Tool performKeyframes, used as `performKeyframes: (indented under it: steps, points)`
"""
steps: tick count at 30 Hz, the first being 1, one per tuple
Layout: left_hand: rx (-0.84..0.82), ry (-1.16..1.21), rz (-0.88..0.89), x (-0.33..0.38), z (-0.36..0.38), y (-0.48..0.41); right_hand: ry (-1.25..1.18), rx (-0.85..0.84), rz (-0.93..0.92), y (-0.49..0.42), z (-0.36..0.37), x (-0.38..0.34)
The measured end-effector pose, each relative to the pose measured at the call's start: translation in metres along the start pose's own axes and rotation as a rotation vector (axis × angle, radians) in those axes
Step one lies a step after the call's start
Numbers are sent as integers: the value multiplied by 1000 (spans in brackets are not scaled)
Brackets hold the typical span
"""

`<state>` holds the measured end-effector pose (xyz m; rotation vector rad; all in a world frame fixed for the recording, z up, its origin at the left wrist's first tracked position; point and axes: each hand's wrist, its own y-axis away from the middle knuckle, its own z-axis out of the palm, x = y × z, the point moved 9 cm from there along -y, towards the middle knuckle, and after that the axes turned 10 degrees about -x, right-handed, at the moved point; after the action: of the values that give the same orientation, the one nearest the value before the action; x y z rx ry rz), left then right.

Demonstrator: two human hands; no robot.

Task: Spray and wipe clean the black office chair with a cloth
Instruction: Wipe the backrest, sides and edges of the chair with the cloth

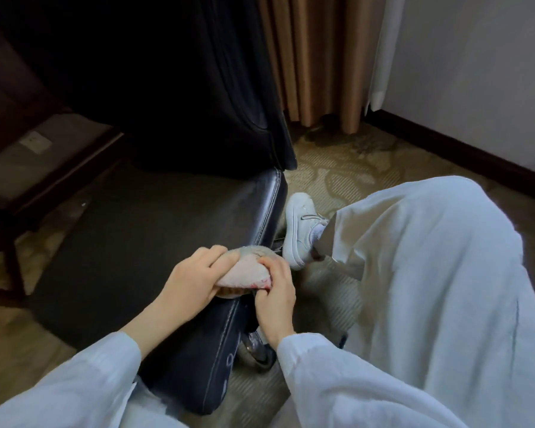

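The black office chair (142, 230) fills the left and centre of the head view, its seat dusty grey on top and its backrest (198, 88) rising dark behind. A folded pale cloth (244, 271) with a pinkish edge lies on the seat's right side rim. My left hand (192, 279) grips the cloth from the left, fingers curled over it. My right hand (275, 301) pinches its right end, beside the seat edge. No spray bottle is in view.
A chair castor (258, 350) shows under the seat. My knee in pale trousers (430, 273) and a white shoe (300, 230) sit right of the chair. A dark wooden furniture frame (28, 168) stands at left, tan curtains (315, 57) and a wall behind, patterned carpet below.
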<state>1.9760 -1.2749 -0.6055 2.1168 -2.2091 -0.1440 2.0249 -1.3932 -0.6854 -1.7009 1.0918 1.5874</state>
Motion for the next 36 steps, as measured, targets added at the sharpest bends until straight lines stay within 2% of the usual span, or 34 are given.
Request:
performKeyframes:
  steps: [6,12,14,16,20,23,27,32,36]
  points:
    - [-107,22,-7,0,6,90,295,-148,-152,60,34,-22]
    - [-273,39,62,15,13,133,324,-306,-95,124,65,-5]
    - [-347,48,62,16,19,142,342,-361,-116,138,71,-4]
    - [-353,21,52,14,20,145,362,-374,-160,138,69,-10]
    - [-191,-53,29,19,0,123,296,-242,-211,106,43,-22]
    - [-97,-87,-13,20,-20,76,225,-119,-142,61,9,-22]
    - [-81,-137,-18,15,-31,1,216,-5,-32,0,-26,-16]
    - [-77,-151,-14,6,-24,-53,185,41,45,-45,-38,7]
    - [-113,-111,4,3,-12,-59,-11,71,104,-43,-29,22]
